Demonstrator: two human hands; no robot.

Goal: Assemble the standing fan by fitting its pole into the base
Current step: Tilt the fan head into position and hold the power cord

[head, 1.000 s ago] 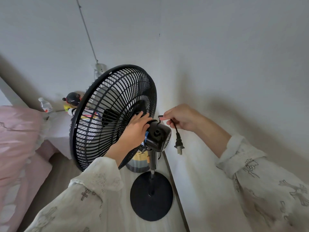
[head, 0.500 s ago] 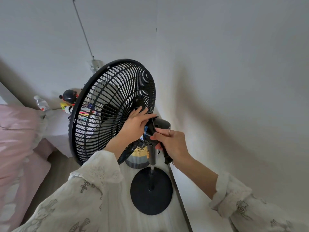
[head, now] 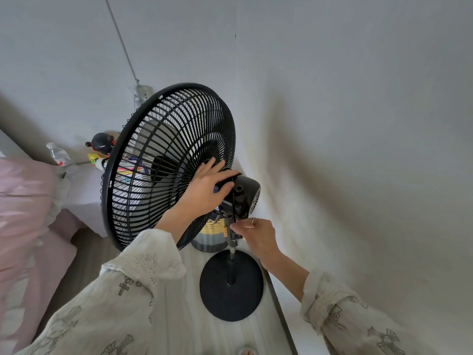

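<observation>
Round black base (head: pixel 231 301) set on pale floor near wall, pole (head: pixel 232 254) standing upright in its centre. Black cord (head: pixel 234 201) pinched by right hand (head: pixel 256 233) just below motor housing (head: pixel 244 194). Housing front gripped by left hand (head: pixel 207 189), fingers curled. Grille (head: pixel 158 155) seen behind.

Your fan's pole (head: pixel 232 254) stands in the round base (head: pixel 231 290), hemmed in by the wall (head: pixel 358 175) close on the right and a yellow-labelled container (head: pixel 211 238) just behind it. The wide grille (head: pixel 163 165) fills the space to the upper left. Bare floor (head: pixel 189 316) in front of the base leaves open room between your sleeves.
</observation>
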